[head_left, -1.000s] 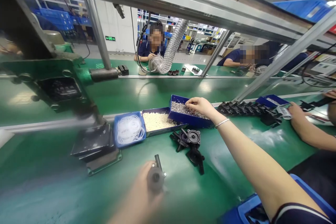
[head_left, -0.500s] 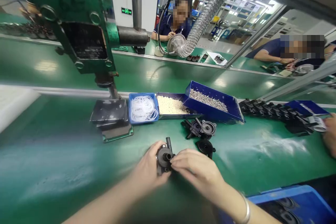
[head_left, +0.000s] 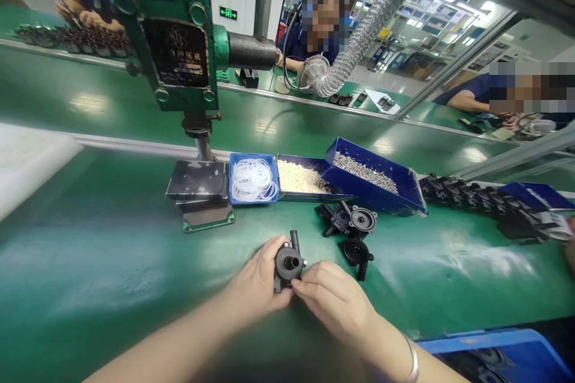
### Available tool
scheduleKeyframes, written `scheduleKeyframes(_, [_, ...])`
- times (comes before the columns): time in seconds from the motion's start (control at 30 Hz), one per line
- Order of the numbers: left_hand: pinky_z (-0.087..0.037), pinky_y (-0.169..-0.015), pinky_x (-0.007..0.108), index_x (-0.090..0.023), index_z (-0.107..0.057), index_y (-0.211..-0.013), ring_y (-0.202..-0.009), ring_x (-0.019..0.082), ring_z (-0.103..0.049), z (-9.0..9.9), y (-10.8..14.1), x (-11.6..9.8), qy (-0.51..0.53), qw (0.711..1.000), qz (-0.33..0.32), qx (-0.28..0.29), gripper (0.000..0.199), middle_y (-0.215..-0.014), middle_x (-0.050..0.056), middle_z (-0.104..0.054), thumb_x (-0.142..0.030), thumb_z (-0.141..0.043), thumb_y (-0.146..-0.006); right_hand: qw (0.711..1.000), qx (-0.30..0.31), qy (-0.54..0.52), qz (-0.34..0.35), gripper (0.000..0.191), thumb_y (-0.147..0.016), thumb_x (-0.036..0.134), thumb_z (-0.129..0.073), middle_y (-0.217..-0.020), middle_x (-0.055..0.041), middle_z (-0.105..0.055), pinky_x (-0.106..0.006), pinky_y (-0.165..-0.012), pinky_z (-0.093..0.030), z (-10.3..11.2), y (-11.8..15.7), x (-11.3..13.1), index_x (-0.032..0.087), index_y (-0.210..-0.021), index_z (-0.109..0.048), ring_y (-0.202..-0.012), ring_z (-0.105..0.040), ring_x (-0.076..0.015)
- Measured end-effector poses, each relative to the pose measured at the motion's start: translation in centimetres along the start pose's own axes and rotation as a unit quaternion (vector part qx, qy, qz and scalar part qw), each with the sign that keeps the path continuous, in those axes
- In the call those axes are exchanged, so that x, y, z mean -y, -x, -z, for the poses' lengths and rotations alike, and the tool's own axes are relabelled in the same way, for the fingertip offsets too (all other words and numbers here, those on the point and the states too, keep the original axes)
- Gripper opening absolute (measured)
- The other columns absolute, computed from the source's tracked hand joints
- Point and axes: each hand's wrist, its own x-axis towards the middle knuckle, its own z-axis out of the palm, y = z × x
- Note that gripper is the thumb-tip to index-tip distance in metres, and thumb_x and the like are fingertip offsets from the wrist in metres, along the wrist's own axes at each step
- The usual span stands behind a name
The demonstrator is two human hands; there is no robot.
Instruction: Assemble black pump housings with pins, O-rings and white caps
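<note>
My left hand (head_left: 260, 278) is wrapped round the left side of a round black pump-like housing (head_left: 288, 263), whose side pipe points away from me and whose centre spout faces up. At the housing's lower right edge, the pinched fingertips of my right hand (head_left: 335, 293) touch it; anything between them is too small to make out. A small silvery screw head shows at the housing's right side. Beyond my right hand lie more black housing parts (head_left: 363, 221) and a loose black cover (head_left: 356, 250) on the green table.
A green press (head_left: 179, 54) stands at back left. Behind my hands are a blue tray of white rings (head_left: 254, 179), a bin of cream pieces (head_left: 299, 178) and a tilted screw bin (head_left: 366, 173). A blue crate (head_left: 494, 344) is at lower right. People sit across the bench.
The view has shifted, so the bench items appear further right. My right fingertips have moved from the housing's right side to its lower edge, uncovering a screw head there.
</note>
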Motion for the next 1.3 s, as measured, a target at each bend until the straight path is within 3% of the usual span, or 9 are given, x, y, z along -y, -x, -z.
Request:
scheduleKeyframes(0.13, [-0.046,-0.107,0.052,-0.019,-0.002,-0.15,-0.136,0.034,-0.046,0.0,-0.1,-0.1,-0.001,1.0,0.004,0.001,0.094,-0.144,0.023,-0.042,-0.011,-0.061,-0.077,1.0,-0.001,0.013,0.012,0.03,-0.094,0.003,-0.053,-0.089,-0.0075,-0.064,-0.033,-0.068,-0.047,-0.3,0.2,-0.2,0.014,-0.121,-0.057,-0.08,-0.055,-0.0182])
scheduleKeyframes(0.5, [-0.045,-0.108,0.051,-0.019,-0.005,-0.15,-0.138,0.034,-0.043,0.0,-0.1,0.1,-0.003,1.0,-0.024,-0.008,0.091,-0.146,0.023,-0.039,-0.01,-0.06,-0.079,0.982,0.119,0.133,0.06,0.042,-0.092,0.007,-0.051,-0.086,-0.0086,-0.06,-0.038,-0.069,-0.045,0.1,1.8,-0.9,0.008,-0.134,-0.052,-0.077,-0.05,-0.0215])
scheduleKeyframes(0.6, [-0.046,-0.106,0.05,-0.02,-0.012,-0.147,-0.135,0.033,-0.045,0.1,-0.4,0.0,0.013,0.999,-0.043,-0.022,0.084,-0.142,0.023,-0.041,-0.011,-0.061,-0.079,0.991,0.077,0.1,0.043,0.047,-0.092,0.005,-0.05,-0.089,-0.0089,-0.061,-0.038,-0.069,-0.046,0.0,2.3,-1.0,0.01,-0.139,-0.047,-0.078,-0.051,-0.0212])
scheduleKeyframes(0.73, [-0.047,-0.105,0.05,-0.02,-0.021,-0.141,-0.133,0.032,-0.048,0.4,-0.7,-0.4,0.011,0.999,-0.043,-0.017,0.073,-0.138,0.022,-0.043,-0.016,-0.062,-0.082,0.994,-0.013,0.1,-0.042,0.055,-0.092,0.003,-0.049,-0.098,-0.0116,-0.061,-0.038,-0.073,-0.049,-0.2,2.7,-1.4,0.013,-0.145,-0.039,-0.085,-0.056,-0.0222])
scheduleKeyframes(0.93, [-0.049,-0.101,0.048,-0.022,-0.03,-0.134,-0.129,0.031,-0.052,0.7,-0.8,-0.6,0.011,1.0,-0.018,0.001,0.06,-0.138,0.02,-0.044,-0.016,-0.061,-0.082,0.97,0.084,0.226,0.017,0.05,-0.094,0.007,-0.046,-0.082,-0.0085,-0.062,-0.04,-0.068,-0.051,0.9,1.8,-1.6,0.009,-0.144,-0.042,-0.077,-0.059,-0.0241])
scheduleKeyframes(1.0, [-0.048,-0.102,0.049,-0.021,-0.028,-0.135,-0.131,0.032,-0.05,0.7,-0.8,-0.5,0.016,1.0,-0.022,-0.007,0.063,-0.138,0.021,-0.043,-0.015,-0.061,-0.082,0.974,0.061,0.218,0.008,0.047,-0.093,0.007,-0.049,-0.088,-0.0109,-0.064,-0.041,-0.071,-0.052,1.4,1.6,-1.3,0.01,-0.14,-0.046,-0.081,-0.06,-0.0246])
scheduleKeyframes(1.13, [-0.046,-0.105,0.056,-0.018,-0.012,-0.145,-0.139,0.035,-0.041,0.3,-0.4,-0.8,0.031,0.999,-0.014,-0.023,0.081,-0.145,0.026,-0.036,-0.014,-0.061,-0.081,0.987,-0.047,0.149,-0.029,0.053,-0.089,0.011,-0.056,-0.124,-0.0175,-0.056,-0.045,-0.087,-0.053,0.7,1.9,-0.2,0.017,-0.14,-0.046,-0.108,-0.058,-0.0287])
scheduleKeyframes(1.23, [-0.045,-0.106,0.059,-0.023,-0.001,-0.153,-0.142,0.041,-0.035,-0.3,0.4,-1.6,0.038,0.999,0.008,-0.003,0.101,-0.155,0.025,-0.026,-0.023,-0.068,-0.077,0.986,-0.011,0.153,-0.063,0.059,-0.087,0.028,-0.063,-0.14,-0.019,-0.046,-0.053,-0.093,-0.05,-1.7,3.0,0.8,0.019,-0.142,-0.046,-0.12,-0.051,-0.0348])
scheduleKeyframes(1.3, [-0.047,-0.106,0.058,-0.032,-0.001,-0.155,-0.141,0.042,-0.036,-0.8,0.8,-2.1,0.047,0.998,0.03,0.018,0.11,-0.159,0.016,-0.028,-0.028,-0.072,-0.071,0.979,0.005,0.179,-0.097,0.062,-0.086,0.041,-0.066,-0.145,-0.0201,-0.042,-0.053,-0.09,-0.052,-3.4,3.7,1.0,0.018,-0.141,-0.047,-0.117,-0.052,-0.0351])
